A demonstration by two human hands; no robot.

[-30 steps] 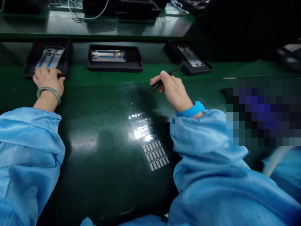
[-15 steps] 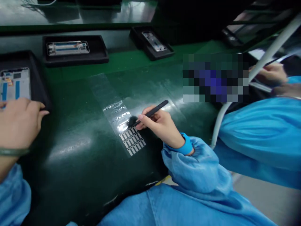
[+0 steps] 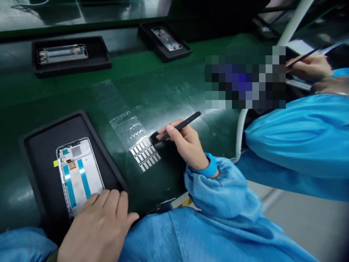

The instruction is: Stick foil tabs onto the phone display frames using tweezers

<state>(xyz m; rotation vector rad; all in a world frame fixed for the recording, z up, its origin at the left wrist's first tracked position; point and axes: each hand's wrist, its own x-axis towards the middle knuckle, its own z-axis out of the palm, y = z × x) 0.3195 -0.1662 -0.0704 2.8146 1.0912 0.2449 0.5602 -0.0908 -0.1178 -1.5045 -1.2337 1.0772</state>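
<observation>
At the bottom left, my left hand (image 3: 100, 222) grips the near edge of a black tray (image 3: 40, 163), its fingers over the lower end of a phone frame (image 3: 75, 174). That silver frame lies in the tray, with two blue strips, an orange flex piece and a yellow tab. In my right hand (image 3: 185, 140), black tweezers (image 3: 188, 122) are pinched, their tips low over a clear sticker sheet (image 3: 124, 125). Rows of small whitish stickers (image 3: 144, 156) fill the sheet's near end. The tweezer tips are too dark to make out.
Two more black trays, one at the back left (image 3: 102, 60) and one at the back middle (image 3: 174, 54), each hold a phone frame. To the right, a co-worker's hand (image 3: 311, 67) holds a thin tool behind a white pole (image 3: 241, 131). A pixelated patch covers part of that side.
My left hand has brought the black tray with the phone frame rightward and nearer to me. My right hand keeps the tweezers by the sticker sheet. The view has shifted slightly.
</observation>
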